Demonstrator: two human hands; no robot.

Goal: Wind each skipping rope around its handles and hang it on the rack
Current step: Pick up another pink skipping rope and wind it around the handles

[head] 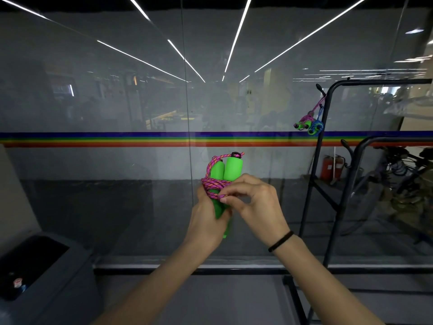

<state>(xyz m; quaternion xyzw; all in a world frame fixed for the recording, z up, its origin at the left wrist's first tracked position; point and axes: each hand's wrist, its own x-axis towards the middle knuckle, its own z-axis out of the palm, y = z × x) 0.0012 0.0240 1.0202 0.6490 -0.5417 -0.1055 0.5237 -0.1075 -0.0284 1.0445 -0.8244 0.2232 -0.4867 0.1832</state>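
Two green foam handles (230, 168) stand side by side, upright, in front of me, with pink braided rope (214, 184) coiled several times around their middle. My left hand (206, 219) grips the lower part of the handles. My right hand (254, 202) pinches the rope's end at the front of the coil. On the black metal rack (328, 127) to the right, a wound pink rope (304, 121) and a wound blue rope (316, 127), both with green handles, hang from a hook near the top.
A glass wall with a rainbow stripe (117, 139) runs straight ahead. A grey bin with a dark opening (42, 268) stands at the lower left. Behind the glass on the right are a red extinguisher (330, 167) and bicycles. The rack's base bar (293, 299) lies on the floor.
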